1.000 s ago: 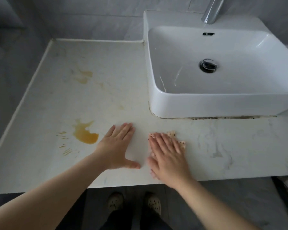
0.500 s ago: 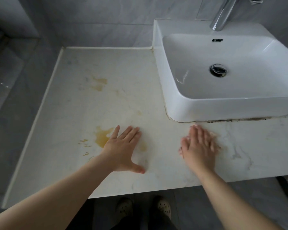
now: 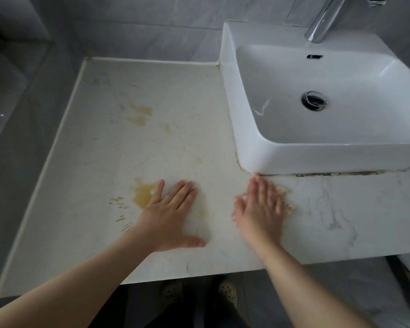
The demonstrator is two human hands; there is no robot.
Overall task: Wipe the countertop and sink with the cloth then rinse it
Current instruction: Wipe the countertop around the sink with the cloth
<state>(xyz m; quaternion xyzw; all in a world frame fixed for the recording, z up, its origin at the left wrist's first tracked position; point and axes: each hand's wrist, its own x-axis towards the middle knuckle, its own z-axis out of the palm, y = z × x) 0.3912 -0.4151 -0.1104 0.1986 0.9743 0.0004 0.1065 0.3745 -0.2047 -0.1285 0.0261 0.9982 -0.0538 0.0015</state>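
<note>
We open on the small, pale peach, nubbly cloth [image 3: 284,191]. Only its edge shows, peeking out to the right of the fingers, and the rest is hidden under the right grip [image 3: 258,207]. It lies flat on the white marbled stone bench [image 3: 341,221], just in front of the near left corner of the white rectangular ceramic sink [image 3: 294,159].

That right grip is a bare hand laid flat. The fingers are straight and close together, pressing the cloth down, with nothing curled round it. It looks blurred, and its fingertips reach the sink's base.

Now the left grip [image 3: 171,209]: it is also flat on the bench, fingers spread, thumb out wide, holding nothing. Right beside its little finger we see an orange-yellow puddle stain [image 3: 142,194]. A fainter yellow smear [image 3: 140,116] sits farther back. A dark grime line [image 3: 341,173] runs under the sink's front edge, and the chrome tap [image 3: 324,20] hangs over the basin.
</note>
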